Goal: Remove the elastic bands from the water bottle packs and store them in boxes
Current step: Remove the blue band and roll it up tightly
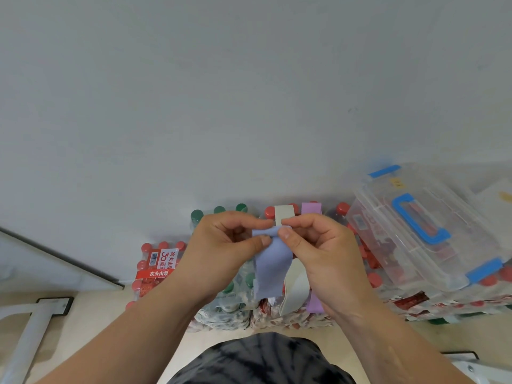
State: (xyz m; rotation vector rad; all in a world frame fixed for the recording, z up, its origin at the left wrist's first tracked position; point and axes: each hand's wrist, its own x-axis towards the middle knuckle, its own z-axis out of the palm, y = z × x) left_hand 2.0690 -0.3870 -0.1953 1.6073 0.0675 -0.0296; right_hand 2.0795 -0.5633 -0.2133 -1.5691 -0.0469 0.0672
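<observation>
Grip first: my left hand (230, 245) and my right hand (315, 245) each pinch the top edge of the blue band (273, 270) between thumb and forefinger, so neither is free; the band hangs left of the clear box (388, 245), its long axis running from the pinch down toward my body, its lower end loose over the water bottle pack (277, 314); I judge it clear of the pack, though I cannot see behind it; also left of the box, the white band (296, 292) and the purple band (314, 303) lie round the pack, parallel to the blue one; the box sits to the right of both hands, so my right hand is the nearer; its lid (454, 214) appears shut, so one hand would have to let go and open it before the band goes in.
</observation>
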